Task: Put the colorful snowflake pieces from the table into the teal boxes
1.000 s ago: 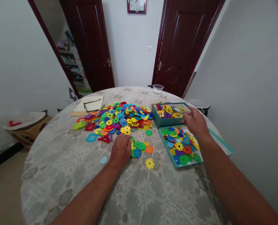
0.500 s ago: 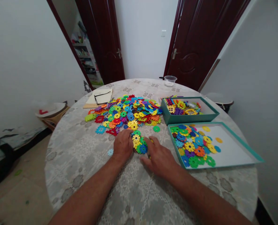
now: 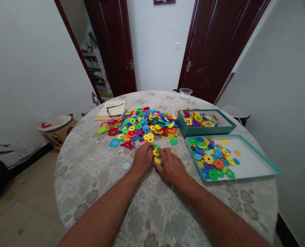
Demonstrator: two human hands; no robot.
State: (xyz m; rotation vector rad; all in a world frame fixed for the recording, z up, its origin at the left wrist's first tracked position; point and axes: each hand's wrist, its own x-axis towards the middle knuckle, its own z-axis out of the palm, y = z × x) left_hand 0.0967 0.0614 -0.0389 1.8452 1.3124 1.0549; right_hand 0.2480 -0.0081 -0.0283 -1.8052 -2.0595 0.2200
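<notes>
Between my hands, on the table, lies a small heap of toothed plastic snowflake discs (image 3: 156,155), yellow, green and blue. My left hand (image 3: 143,159) is closed against the heap's left side, fingers curled in. From the right, my right hand (image 3: 172,165) cups the same discs with bent fingers, covering much of them. A single light blue disc (image 3: 126,166) lies left of my left wrist. Just beyond my hands spreads a large pile of mixed coloured pieces (image 3: 142,126). One green disc (image 3: 173,141) rests apart at that pile's right edge.
At the right, a teal box (image 3: 209,129) holds assorted plastic pieces. In front of it, a shallow teal lid (image 3: 252,157) carries many discs on its left part. Glasses (image 3: 113,109) rest on paper at the back left, and a clear plastic bowl (image 3: 185,93) stands at the far edge.
My right hand has moved in toward my left and now covers more of the small heap. The whole view has shifted slightly.
</notes>
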